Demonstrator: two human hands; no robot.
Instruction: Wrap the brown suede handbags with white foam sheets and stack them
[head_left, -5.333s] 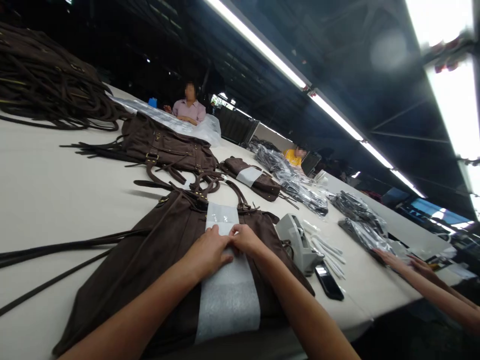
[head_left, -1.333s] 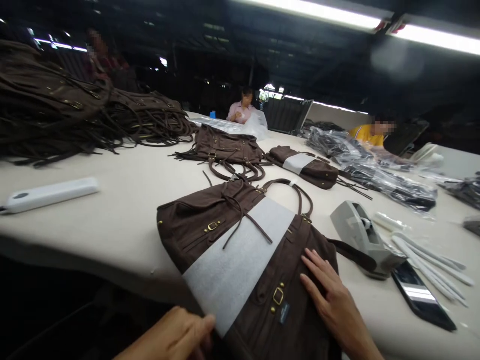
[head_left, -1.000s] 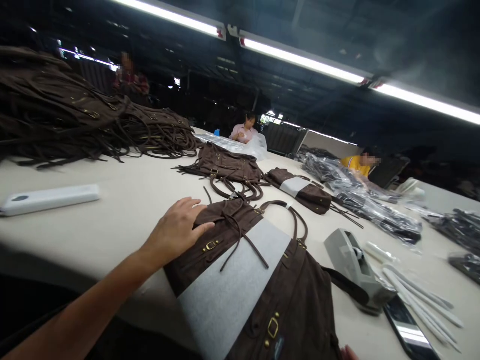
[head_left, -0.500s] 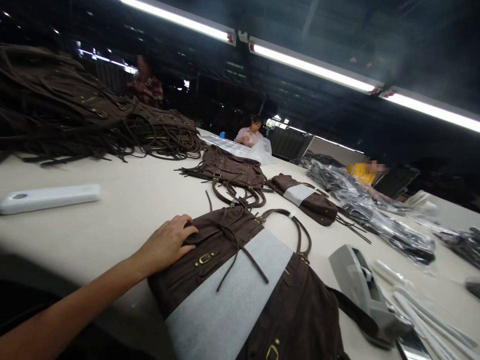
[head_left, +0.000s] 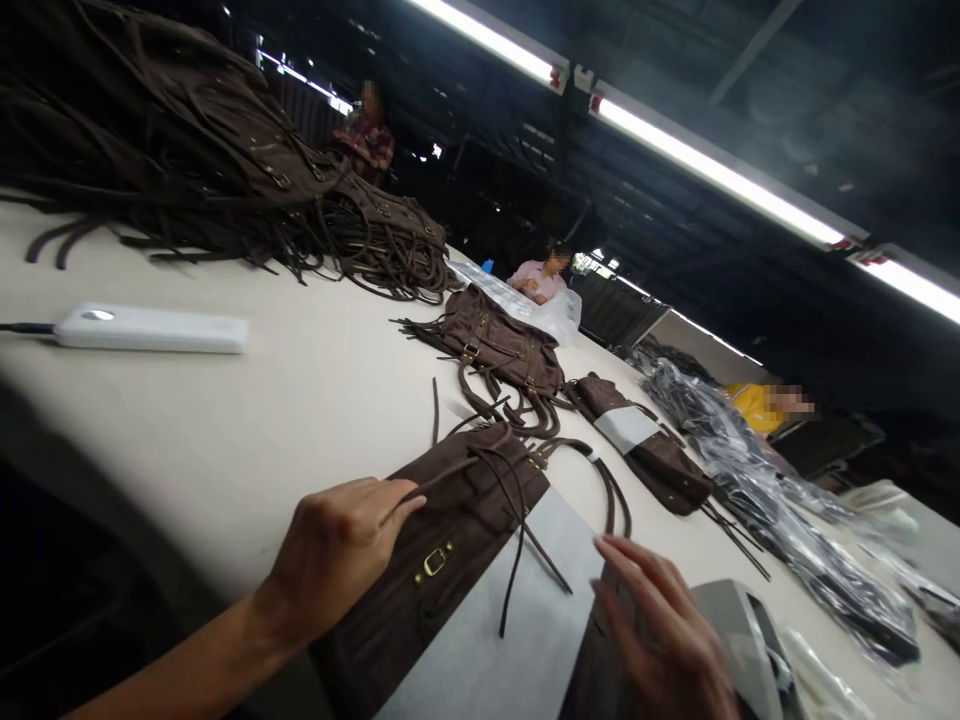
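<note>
A dark brown handbag [head_left: 405, 600] with brass buckles lies flat in front of me, a pale paper band [head_left: 517, 600] across its middle. My left hand [head_left: 337, 550] is closed at the bag's left edge, thumb and forefinger pinching a thin brown cord that runs towards the handles. Over the right side of the band is my right hand [head_left: 664, 625], slightly blurred, its fingers stretched out and apart with nothing in them. Several loose cord ends [head_left: 514, 540] trail over the paper. A looped handle [head_left: 611, 490] rises from the bag's far side.
Brown bags are heaped [head_left: 225, 150] at the far left. A white corded device [head_left: 154, 328] lies on the table's left. Two more bags [head_left: 502, 340] [head_left: 645, 450] lie beyond mine. A grey tape dispenser [head_left: 739, 630] and plastic-wrapped goods [head_left: 802, 540] are right. Several people work behind.
My right hand has come into view over the bag's right side. The left hand has gone from resting spread on the bag to pinching a cord. The view has shifted and tilted.
</note>
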